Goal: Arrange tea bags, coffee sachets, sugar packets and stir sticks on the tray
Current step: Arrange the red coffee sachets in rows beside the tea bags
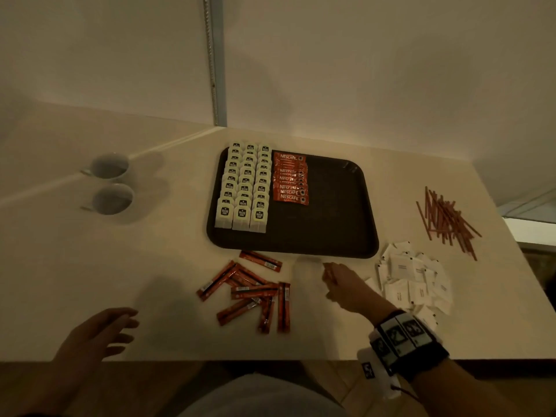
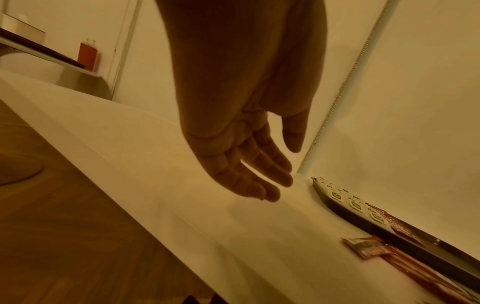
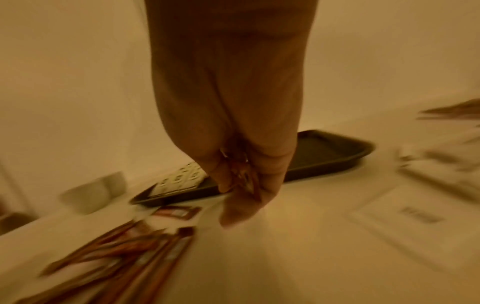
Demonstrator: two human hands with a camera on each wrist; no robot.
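The dark brown tray lies on the white table. In its left part stand three neat rows of pale tea bags with dark labels too small to read, and beside them a column of red coffee sachets printed "NESCAFÉ". More loose sachets lie in front of the tray, white sugar packets at the right, brown stir sticks farther right. The right hand has its fingers closed around a red sachet. The left hand hovers with fingers relaxed and apart. Two white cups stand at the left.
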